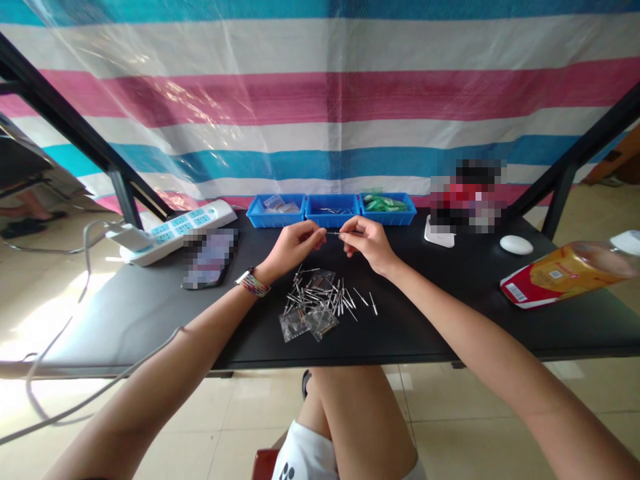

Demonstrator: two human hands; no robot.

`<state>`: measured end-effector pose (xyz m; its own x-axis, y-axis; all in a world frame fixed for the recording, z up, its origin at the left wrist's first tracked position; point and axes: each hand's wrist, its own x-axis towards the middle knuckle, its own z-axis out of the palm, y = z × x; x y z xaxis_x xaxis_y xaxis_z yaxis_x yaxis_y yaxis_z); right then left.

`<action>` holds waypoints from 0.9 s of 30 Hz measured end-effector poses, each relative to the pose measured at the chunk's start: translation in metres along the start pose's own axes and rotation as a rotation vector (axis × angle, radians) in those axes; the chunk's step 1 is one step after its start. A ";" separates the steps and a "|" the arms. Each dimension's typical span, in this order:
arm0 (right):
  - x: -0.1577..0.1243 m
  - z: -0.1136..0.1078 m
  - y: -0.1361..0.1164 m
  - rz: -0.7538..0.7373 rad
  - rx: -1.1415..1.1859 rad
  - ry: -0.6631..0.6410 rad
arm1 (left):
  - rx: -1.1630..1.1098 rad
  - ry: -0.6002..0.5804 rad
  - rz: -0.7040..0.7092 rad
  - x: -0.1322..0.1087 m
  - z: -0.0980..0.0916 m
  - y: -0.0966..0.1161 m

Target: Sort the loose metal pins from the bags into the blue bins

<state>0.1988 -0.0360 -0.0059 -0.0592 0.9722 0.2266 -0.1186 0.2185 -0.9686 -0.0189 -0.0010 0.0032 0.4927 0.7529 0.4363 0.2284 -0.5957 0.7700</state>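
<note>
Between my two hands, a thin silvery blind rivet (333,233) is held level. My left hand (296,245) pinches one end with thumb and finger, and my right hand (369,244) pinches the other. Both hands are just in front of the middle blue bin (332,221), which has a few thin metal pieces in it. Below them on the black table lies a loose pile of blind rivets (341,299). Small clear bags (295,324) with brownish pieces inside lie at the pile's near edge, and another is among the rivets.
The left blue bin (255,215) contains clear bags; the right blue bin (387,219) contains green packets. A power strip (220,213) and phone (210,259) lie left. At right are a white case (440,233), a white oval object (517,245) and a bottle (565,272) on its side.
</note>
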 end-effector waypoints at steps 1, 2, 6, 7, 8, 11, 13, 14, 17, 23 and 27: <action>0.000 0.000 0.000 -0.004 -0.003 0.005 | 0.004 -0.001 -0.003 0.000 0.000 0.000; 0.001 -0.001 0.001 -0.009 -0.007 0.009 | 0.006 -0.001 -0.006 -0.001 0.000 0.000; 0.003 -0.003 0.001 -0.046 -0.031 0.015 | 0.004 -0.012 -0.011 -0.001 0.001 -0.002; 0.004 -0.004 0.001 -0.057 -0.039 0.022 | -0.001 -0.017 -0.012 -0.001 0.001 -0.004; 0.005 -0.004 0.001 -0.070 -0.050 0.037 | -0.008 -0.019 -0.014 -0.001 0.000 -0.005; 0.015 -0.009 0.001 -0.129 -0.106 0.141 | -0.028 -0.006 -0.027 -0.001 -0.001 -0.009; 0.027 -0.013 0.002 -0.181 -0.174 0.246 | -0.027 -0.007 -0.035 -0.001 -0.001 -0.009; 0.033 -0.015 0.002 -0.200 -0.221 0.286 | -0.021 -0.011 -0.038 -0.001 -0.001 -0.009; 0.046 -0.017 0.001 -0.216 -0.382 0.303 | -0.006 -0.004 -0.052 -0.001 -0.002 -0.008; -0.028 0.020 -0.056 -0.035 -0.116 -0.032 | -0.002 -0.124 -0.068 0.002 -0.017 -0.007; -0.128 0.058 -0.111 0.152 0.369 -0.590 | 0.101 -0.448 -0.101 0.004 -0.028 -0.003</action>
<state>0.1621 -0.1895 0.0786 -0.6159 0.7592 0.2105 -0.3880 -0.0598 -0.9197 -0.0414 0.0120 0.0155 0.7726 0.6268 0.1007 0.3636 -0.5669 0.7392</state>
